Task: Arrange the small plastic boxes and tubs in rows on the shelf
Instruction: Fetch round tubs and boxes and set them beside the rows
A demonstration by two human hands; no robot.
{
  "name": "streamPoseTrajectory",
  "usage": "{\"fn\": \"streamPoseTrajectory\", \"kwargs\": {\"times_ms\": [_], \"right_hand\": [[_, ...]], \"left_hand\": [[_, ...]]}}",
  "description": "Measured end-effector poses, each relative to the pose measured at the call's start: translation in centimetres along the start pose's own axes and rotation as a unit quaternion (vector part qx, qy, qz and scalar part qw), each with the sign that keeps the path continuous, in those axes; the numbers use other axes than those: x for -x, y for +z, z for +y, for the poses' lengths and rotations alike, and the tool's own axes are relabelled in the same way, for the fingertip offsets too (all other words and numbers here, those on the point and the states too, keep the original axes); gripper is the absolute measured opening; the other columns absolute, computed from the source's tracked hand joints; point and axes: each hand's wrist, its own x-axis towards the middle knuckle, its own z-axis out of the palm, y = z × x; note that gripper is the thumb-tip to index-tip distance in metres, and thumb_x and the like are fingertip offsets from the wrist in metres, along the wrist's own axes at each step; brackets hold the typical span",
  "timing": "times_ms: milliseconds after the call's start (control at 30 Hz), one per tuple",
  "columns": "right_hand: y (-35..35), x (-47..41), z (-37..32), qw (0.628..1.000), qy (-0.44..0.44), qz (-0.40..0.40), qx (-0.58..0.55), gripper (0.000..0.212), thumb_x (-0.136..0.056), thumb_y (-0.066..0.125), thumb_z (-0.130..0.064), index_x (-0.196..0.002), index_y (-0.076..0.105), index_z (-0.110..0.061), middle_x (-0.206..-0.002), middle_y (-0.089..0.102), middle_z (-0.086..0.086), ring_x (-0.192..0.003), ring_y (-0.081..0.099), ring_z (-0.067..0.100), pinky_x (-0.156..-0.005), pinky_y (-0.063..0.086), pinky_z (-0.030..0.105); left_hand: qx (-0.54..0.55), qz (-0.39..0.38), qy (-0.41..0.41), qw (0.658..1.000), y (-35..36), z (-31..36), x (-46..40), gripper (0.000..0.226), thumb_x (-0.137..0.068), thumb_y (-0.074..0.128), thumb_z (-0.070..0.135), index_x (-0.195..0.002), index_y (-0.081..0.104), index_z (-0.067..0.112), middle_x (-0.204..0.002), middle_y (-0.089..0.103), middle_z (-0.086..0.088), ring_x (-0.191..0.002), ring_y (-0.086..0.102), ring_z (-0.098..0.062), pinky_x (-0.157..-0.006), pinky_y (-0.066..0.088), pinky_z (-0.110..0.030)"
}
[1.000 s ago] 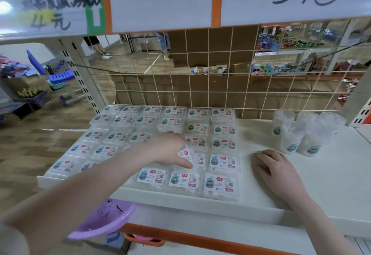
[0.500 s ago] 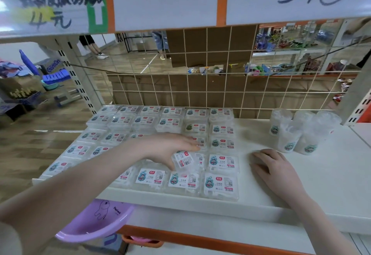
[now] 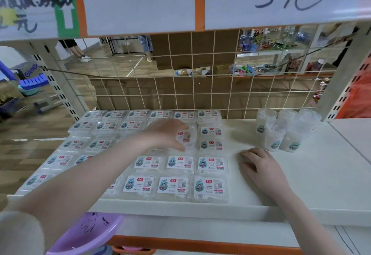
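Several small clear plastic boxes with white labels [image 3: 212, 165] lie in rows on the left half of the white shelf [image 3: 313, 174]. My left hand [image 3: 166, 134] reaches over the middle rows and pinches one clear box [image 3: 185, 136] between thumb and fingers, over the third row from the front. My right hand [image 3: 259, 166] rests on the bare shelf to the right of the boxes with its fingers loosely curled, holding nothing. Three or so clear round tubs [image 3: 275, 136] stand at the back right of the shelf.
A wire grid panel [image 3: 200, 94] closes the back of the shelf. A price strip with paper signs [image 3: 281, 0] hangs low overhead. A purple basin [image 3: 86, 232] sits below the shelf's front edge at left. Slotted uprights [image 3: 341, 94] flank both sides.
My left hand has carried the box from the front rows farther back over the middle rows. My right hand has stayed in place on the shelf.
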Motion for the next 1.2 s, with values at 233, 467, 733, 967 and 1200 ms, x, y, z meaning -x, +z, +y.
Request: {"fn": "streamPoseTrajectory", "kwargs": {"times_ms": [233,467,733,967,1200], "right_hand": [[-0.1,0.2,-0.1,1.000,-0.002,0.001,0.001,0.025,-0.081,0.070,-0.015,-0.105,0.069,-0.010,-0.104,0.063,0.008,-0.097,0.058,0.032,-0.083,0.048,0.037],[-0.2,0.1,-0.1,1.000,-0.009,0.004,-0.004,0.024,-0.078,0.072,-0.013,-0.102,0.070,-0.008,-0.101,0.064,0.009,-0.094,0.058,0.033,-0.080,0.049,0.038],[-0.1,0.2,0.1,1.000,-0.013,0.002,-0.001,0.025,-0.079,0.070,-0.014,-0.103,0.069,-0.009,-0.104,0.063,0.008,-0.096,0.057,0.031,-0.082,0.047,0.035],[-0.6,0.7,-0.6,1.000,-0.011,0.003,0.020,0.021,-0.080,0.069,-0.013,-0.100,0.070,-0.009,-0.105,0.065,0.007,-0.099,0.059,0.030,-0.081,0.048,0.033],[-1.8,2.3,-1.0,0.989,0.142,-0.005,0.038,0.033,-0.093,0.051,-0.028,-0.124,0.057,-0.018,-0.123,0.056,0.000,-0.116,0.048,0.020,-0.087,0.039,0.029]], "left_hand": [[0.004,0.054,0.009,0.998,0.3,0.6,-3.2,0.033,-0.077,0.075,0.034,-0.089,0.054,0.011,-0.079,0.056,0.004,-0.076,0.055,-0.016,-0.064,0.036,-0.024],[0.004,0.065,-0.015,0.998,1.1,0.1,-4.2,0.047,-0.079,0.073,0.034,-0.118,0.061,0.010,-0.104,0.068,-0.004,-0.087,0.063,-0.014,-0.078,0.042,-0.019],[0.006,0.086,-0.034,0.996,2.2,0.1,-3.6,0.042,-0.084,0.067,0.034,-0.123,0.059,0.019,-0.115,0.058,-0.001,-0.093,0.055,-0.015,-0.073,0.039,-0.024],[0.036,0.109,-0.068,0.991,3.4,0.3,-2.8,0.048,-0.089,0.061,0.033,-0.134,0.049,0.020,-0.131,0.052,0.003,-0.115,0.051,-0.020,-0.090,0.040,-0.030],[0.066,0.141,-0.053,0.986,4.0,0.4,-2.4,0.037,-0.091,0.056,0.038,-0.124,0.053,0.022,-0.125,0.052,0.004,-0.113,0.050,-0.020,-0.089,0.039,-0.031]]}}
